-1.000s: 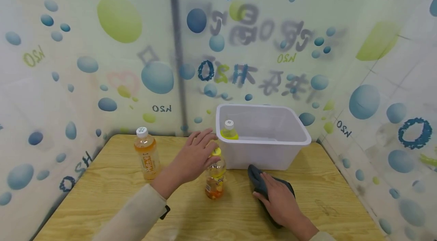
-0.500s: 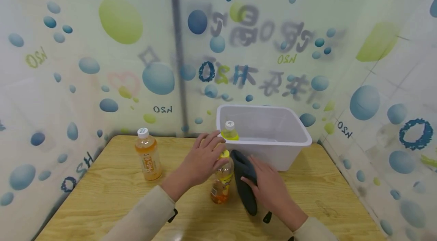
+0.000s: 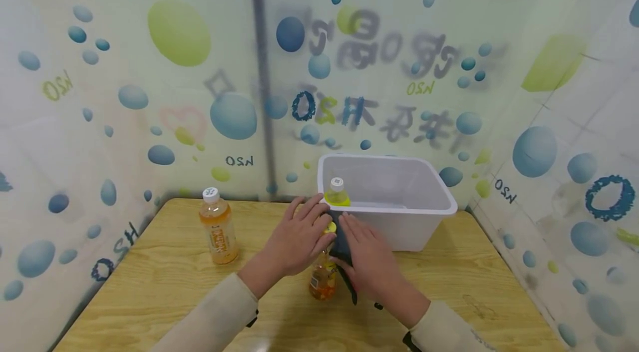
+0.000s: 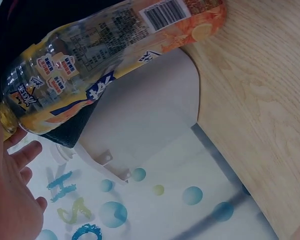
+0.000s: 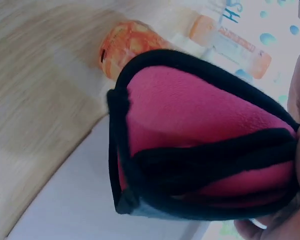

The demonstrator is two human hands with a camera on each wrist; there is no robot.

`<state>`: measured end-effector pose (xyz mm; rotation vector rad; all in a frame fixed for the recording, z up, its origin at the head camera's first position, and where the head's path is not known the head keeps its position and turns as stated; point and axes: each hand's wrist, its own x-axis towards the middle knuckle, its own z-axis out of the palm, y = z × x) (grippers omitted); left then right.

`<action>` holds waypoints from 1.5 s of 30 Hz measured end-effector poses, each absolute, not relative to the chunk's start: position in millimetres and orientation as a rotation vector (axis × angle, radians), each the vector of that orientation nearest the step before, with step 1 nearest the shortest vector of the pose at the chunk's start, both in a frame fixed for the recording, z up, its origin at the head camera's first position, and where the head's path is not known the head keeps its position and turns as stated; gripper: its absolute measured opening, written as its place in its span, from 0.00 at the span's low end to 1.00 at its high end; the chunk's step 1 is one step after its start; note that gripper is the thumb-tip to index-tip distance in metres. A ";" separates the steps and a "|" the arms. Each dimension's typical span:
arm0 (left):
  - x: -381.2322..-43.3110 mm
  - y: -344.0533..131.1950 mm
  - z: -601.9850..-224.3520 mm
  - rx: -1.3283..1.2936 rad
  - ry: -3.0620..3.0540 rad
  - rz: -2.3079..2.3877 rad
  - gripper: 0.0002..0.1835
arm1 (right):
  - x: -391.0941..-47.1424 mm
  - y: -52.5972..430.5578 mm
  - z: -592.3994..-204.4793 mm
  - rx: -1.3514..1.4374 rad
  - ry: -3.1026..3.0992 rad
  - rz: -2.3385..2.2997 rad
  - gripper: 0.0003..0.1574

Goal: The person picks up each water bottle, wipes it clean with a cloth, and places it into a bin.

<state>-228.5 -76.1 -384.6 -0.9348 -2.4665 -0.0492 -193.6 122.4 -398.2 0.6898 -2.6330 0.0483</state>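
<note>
My left hand (image 3: 294, 238) holds a clear drink bottle (image 3: 322, 284) at its yellow cap, thumb on the near side and fingers beyond. The bottle stands upright on the table, with orange pieces showing low down; its printed label (image 4: 97, 55) faces the left wrist view. Immediately right of it, my right hand (image 3: 371, 258) grips a dark folded fabric pouch (image 3: 341, 244) against or very near the bottle's side. The right wrist view shows the pouch's pink lining (image 5: 190, 100) and black edging, its mouth partly spread. Both hands cover parts of the bottle and pouch.
Behind the hands stands a white plastic tub (image 3: 399, 230), with a white-capped, yellow-labelled bottle (image 3: 337, 194) inside its left end. Another white-capped bottle of orange drink (image 3: 218, 230) stands on the left of the wooden table (image 3: 150, 285). Patterned curtains hang around the table.
My right hand has brought the pouch leftward from the table's right side up to the bottle. My left hand and the bottle have shifted slightly right.
</note>
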 end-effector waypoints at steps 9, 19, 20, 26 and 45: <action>-227.7 -76.8 -387.1 -0.947 -2.462 -0.082 0.19 | -182.6 111.0 -401.6 0.609 -2.694 -0.215 0.51; -228.2 -78.1 -391.9 -0.929 -2.500 -0.101 0.21 | -179.4 107.1 -401.2 0.577 -2.731 -0.227 0.54; -228.3 -78.2 -392.4 -0.930 -2.501 -0.100 0.22 | -179.7 107.4 -400.9 0.578 -2.722 -0.216 0.54; -229.6 -78.4 -394.0 -0.933 -2.485 -0.088 0.22 | -184.5 107.7 -396.4 0.587 -2.693 -0.085 0.53; -231.3 -77.1 -394.7 -0.973 -2.430 -0.140 0.23 | -188.3 112.9 -404.6 0.602 -2.697 -0.135 0.54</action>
